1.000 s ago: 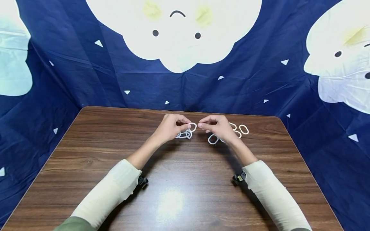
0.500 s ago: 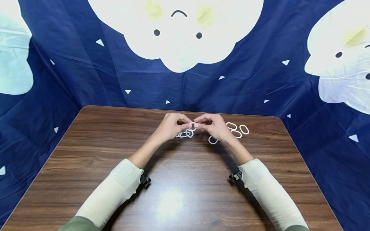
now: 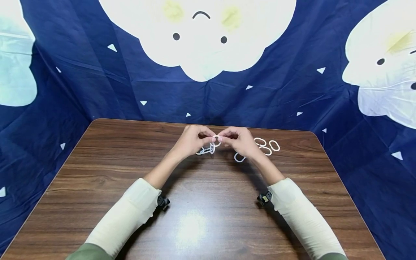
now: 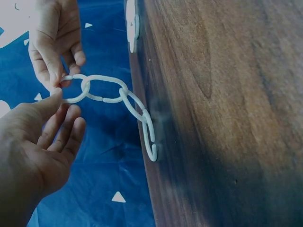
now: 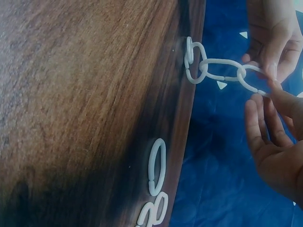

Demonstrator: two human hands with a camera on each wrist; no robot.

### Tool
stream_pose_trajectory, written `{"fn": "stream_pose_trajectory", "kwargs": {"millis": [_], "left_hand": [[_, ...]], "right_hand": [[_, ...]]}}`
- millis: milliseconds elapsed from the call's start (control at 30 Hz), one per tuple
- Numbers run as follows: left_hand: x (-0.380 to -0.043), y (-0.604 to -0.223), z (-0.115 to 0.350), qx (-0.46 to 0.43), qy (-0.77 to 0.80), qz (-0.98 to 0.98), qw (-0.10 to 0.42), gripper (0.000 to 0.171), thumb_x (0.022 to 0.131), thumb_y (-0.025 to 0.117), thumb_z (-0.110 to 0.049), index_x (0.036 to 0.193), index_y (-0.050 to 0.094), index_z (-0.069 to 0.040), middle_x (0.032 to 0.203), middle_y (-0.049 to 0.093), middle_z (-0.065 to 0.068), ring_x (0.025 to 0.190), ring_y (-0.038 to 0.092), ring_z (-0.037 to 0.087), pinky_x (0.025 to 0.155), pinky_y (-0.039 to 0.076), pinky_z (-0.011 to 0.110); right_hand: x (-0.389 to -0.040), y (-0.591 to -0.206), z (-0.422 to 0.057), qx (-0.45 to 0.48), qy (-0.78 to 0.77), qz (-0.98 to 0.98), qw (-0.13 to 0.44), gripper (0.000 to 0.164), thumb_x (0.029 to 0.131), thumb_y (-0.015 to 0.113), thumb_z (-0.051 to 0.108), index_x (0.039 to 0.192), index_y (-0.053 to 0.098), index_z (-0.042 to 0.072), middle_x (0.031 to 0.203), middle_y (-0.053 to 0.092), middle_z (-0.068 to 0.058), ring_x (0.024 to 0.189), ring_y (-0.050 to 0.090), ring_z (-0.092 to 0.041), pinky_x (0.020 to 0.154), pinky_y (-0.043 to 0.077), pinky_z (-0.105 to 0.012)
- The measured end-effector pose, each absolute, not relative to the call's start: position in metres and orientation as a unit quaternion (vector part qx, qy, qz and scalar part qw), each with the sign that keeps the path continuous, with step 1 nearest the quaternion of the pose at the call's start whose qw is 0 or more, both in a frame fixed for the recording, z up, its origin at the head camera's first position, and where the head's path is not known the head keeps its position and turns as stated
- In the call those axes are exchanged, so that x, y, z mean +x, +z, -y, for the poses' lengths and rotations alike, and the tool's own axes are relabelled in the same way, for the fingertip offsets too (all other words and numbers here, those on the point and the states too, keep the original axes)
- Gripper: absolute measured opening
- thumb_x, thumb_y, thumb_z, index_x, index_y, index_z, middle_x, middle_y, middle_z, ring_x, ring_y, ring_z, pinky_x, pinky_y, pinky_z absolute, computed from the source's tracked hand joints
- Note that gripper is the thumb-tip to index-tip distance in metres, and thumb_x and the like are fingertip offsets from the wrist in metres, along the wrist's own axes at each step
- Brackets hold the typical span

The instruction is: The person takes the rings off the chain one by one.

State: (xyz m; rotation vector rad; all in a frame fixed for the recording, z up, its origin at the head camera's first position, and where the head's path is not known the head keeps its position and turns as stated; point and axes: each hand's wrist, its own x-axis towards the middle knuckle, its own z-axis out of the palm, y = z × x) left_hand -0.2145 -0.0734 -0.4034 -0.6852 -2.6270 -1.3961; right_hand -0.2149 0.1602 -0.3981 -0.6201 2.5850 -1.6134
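We count 4 white links joined in 1 chain [image 4: 108, 78], plus 4 loose links [image 3: 261, 146] showing on the table [image 3: 195, 187], R of the hands; the forearm hides part of 1. The chain's up near the table's far edge, sloping down to the L from the hands; can't tell if its lowest link touches wood.

Hands: 2, meeting at the chain's top end link [image 4: 75, 100]. L hand [image 3: 191, 141] pinches it btwn thumb & fingertip, other fingers loosely bent. R hand [image 3: 239, 141] pinches the same link, thumb side facing L hand. The 2 forearms reach fwd & angle in, w/ 2 pale sleeves [image 3: 123, 213] and 2 black wrist units [image 3: 163, 202]. Behind, we've got blue cloth [image 3: 208, 97] w/ 3 white clouds [image 3: 201, 54].
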Motion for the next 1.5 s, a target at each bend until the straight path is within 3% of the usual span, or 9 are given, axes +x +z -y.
{"fn": "stream_pose_trajectory", "kwargs": {"millis": [133,300,567,733,1000,1233,1400,1500], "left_hand": [[-0.214,-0.399,0.073,-0.223,-0.457,0.860,0.045,0.010,0.100,0.088,-0.018,0.108,0.089,-0.011,0.107,0.089,0.005,0.093,0.080,0.019,0.086,0.064,0.037],[-0.214,-0.396,0.073,-0.221,-0.455,0.861,0.050,0.012,0.101,0.087,-0.018,0.109,0.088,-0.010,0.106,0.089,0.006,0.092,0.080,0.019,0.085,0.063,0.036],[-0.215,-0.396,0.074,-0.219,-0.451,0.863,0.059,0.015,0.100,0.087,-0.019,0.111,0.088,-0.008,0.106,0.088,0.008,0.093,0.081,0.021,0.086,0.064,0.038],[-0.214,-0.403,0.079,-0.205,-0.449,0.867,0.063,0.018,0.100,0.089,-0.022,0.111,0.088,-0.008,0.105,0.088,0.007,0.093,0.080,0.021,0.087,0.063,0.038],[-0.203,-0.408,0.082,-0.153,-0.447,0.880,0.051,0.016,0.097,0.092,-0.028,0.099,0.089,-0.013,0.092,0.087,0.001,0.084,0.076,0.016,0.077,0.057,0.029],[-0.197,-0.411,0.074,-0.147,-0.427,0.892,0.015,0.015,0.095,0.094,-0.031,0.093,0.089,-0.017,0.086,0.086,-0.003,0.077,0.073,0.010,0.072,0.055,0.029],[-0.196,-0.415,0.069,-0.131,-0.415,0.900,-0.003,0.018,0.092,0.095,-0.035,0.092,0.089,-0.018,0.082,0.085,0.003,0.070,0.072,0.009,0.071,0.055,0.030],[-0.196,-0.416,0.066,-0.125,-0.409,0.904,-0.005,0.019,0.093,0.094,-0.037,0.092,0.090,-0.019,0.081,0.085,0.007,0.067,0.071,0.009,0.072,0.055,0.031]], "right_hand": [[-0.215,-0.395,-0.160,-0.203,-0.522,-0.829,0.013,0.013,0.101,0.085,0.010,0.111,0.086,0.003,0.100,0.085,-0.018,0.085,0.079,-0.036,0.080,0.069,-0.046],[-0.215,-0.392,-0.160,-0.201,-0.522,-0.829,0.008,0.013,0.102,0.085,0.011,0.112,0.085,0.002,0.100,0.085,-0.017,0.086,0.080,-0.037,0.076,0.067,-0.031],[-0.214,-0.390,-0.158,-0.189,-0.524,-0.831,0.001,0.013,0.102,0.085,0.013,0.111,0.086,0.003,0.100,0.085,-0.016,0.092,0.080,-0.050,0.085,0.068,-0.058],[-0.215,-0.391,-0.158,-0.180,-0.529,-0.829,0.001,0.014,0.102,0.085,0.012,0.112,0.085,0.002,0.099,0.085,-0.017,0.091,0.080,-0.048,0.086,0.068,-0.059],[-0.216,-0.392,-0.158,-0.162,-0.528,-0.834,0.000,0.015,0.101,0.087,0.016,0.111,0.086,0.004,0.096,0.085,-0.015,0.087,0.080,-0.037,0.076,0.067,-0.033],[-0.216,-0.391,-0.157,-0.151,-0.533,-0.832,0.006,0.016,0.101,0.087,0.017,0.111,0.086,0.004,0.094,0.085,-0.015,0.090,0.081,-0.042,0.087,0.069,-0.056],[-0.215,-0.391,-0.155,-0.151,-0.537,-0.830,0.009,0.017,0.100,0.088,0.017,0.111,0.086,0.004,0.093,0.084,-0.016,0.091,0.081,-0.045,0.078,0.069,-0.034],[-0.214,-0.390,-0.155,-0.149,-0.537,-0.830,0.009,0.018,0.100,0.088,0.018,0.110,0.086,0.004,0.092,0.085,-0.016,0.091,0.081,-0.044,0.077,0.068,-0.033]]}}
